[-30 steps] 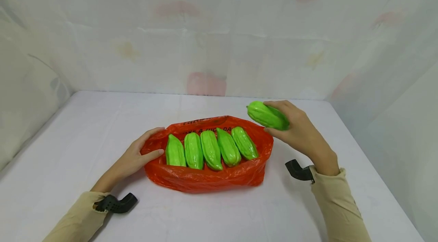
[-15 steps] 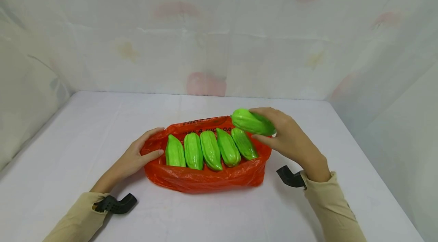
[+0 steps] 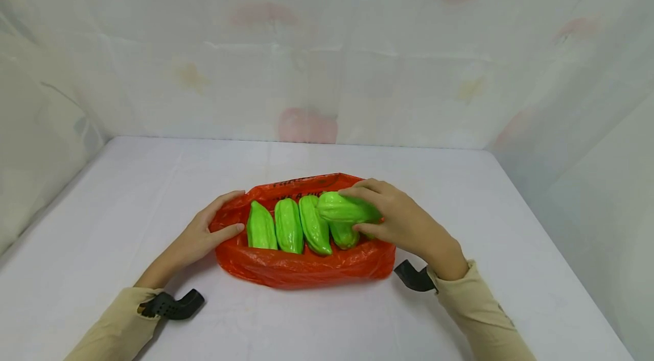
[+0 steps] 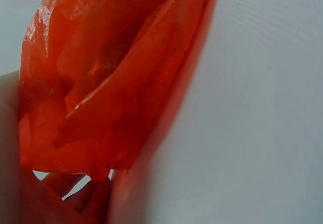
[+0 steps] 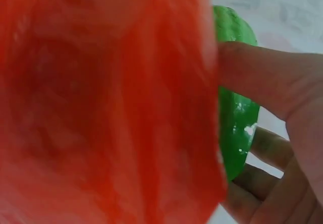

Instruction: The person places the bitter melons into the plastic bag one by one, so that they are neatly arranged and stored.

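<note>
A red plastic bag (image 3: 306, 271) with dark print lies with its mouth wide on the table. Several glossy green ridged gourds (image 3: 261, 226) rest side by side inside it. My left hand (image 3: 204, 233) holds the bag's left end, thumb over the rim; in the left wrist view its fingers (image 4: 93, 201) curl beneath the red plastic (image 4: 111, 118). Over the bag's right half, my right hand (image 3: 395, 214) grips another green gourd (image 3: 344, 208), lying crosswise above the right-hand ones and partly hiding them. The right wrist view has this held gourd (image 5: 234, 128) partly behind the bag's side (image 5: 111, 108).
A white cloth covers the table (image 3: 286, 327). Behind it hangs a pale curtain (image 3: 317, 77) with faded pink patches, and similar sheeting closes both sides. Black curved mounts (image 3: 176, 304) sit at both wrists.
My right hand has carried its gourd left and downward, from beyond the bag's right corner to over the gourds in it. The left hand and the bag have stayed nearly still.
</note>
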`<state>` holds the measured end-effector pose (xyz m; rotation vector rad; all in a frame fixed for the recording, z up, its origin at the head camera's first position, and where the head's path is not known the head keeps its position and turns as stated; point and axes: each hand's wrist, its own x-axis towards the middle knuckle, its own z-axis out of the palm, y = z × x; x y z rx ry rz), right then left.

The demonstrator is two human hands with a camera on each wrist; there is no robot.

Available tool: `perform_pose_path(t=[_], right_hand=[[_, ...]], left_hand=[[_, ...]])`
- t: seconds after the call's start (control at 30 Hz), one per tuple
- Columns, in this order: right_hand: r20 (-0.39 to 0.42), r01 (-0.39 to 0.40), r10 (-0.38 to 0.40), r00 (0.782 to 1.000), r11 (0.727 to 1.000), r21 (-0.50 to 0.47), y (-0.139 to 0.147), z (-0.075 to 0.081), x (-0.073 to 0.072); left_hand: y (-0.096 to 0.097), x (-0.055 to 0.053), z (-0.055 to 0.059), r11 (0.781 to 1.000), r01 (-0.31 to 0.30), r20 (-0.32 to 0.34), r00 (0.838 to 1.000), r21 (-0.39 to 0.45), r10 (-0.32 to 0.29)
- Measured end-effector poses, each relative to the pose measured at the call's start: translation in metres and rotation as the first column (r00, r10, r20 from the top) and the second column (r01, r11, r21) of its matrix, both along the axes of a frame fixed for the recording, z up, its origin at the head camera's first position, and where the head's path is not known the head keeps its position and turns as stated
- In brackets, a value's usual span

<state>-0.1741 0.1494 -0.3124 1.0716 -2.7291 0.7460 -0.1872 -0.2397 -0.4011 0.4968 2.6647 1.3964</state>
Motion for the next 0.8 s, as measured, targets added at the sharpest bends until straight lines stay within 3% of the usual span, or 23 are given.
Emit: perform_pose_path(t=[0.2, 0.4, 0.8], right_hand=[[0.117, 0.004, -0.017, 0.993, 0.995, 0.104, -0.008, -0.001, 0.004], [0.143, -0.024, -0.002, 0.990, 0.983, 0.184, -0.010, 0.001, 0.008], [0.231, -0.082, 0.038, 0.972, 0.979, 0.184, -0.012, -0.006, 0.010]], left_hand=[[0.000, 0.000, 0.000, 1.000, 0.000, 0.001, 1.000, -0.003, 0.000], [0.000, 0.000, -0.001, 1.000, 0.003, -0.009, 1.000, 0.000, -0.003], [-0.001, -0.006, -0.008, 1.000, 0.001, -0.009, 1.000, -0.011, -0.001]])
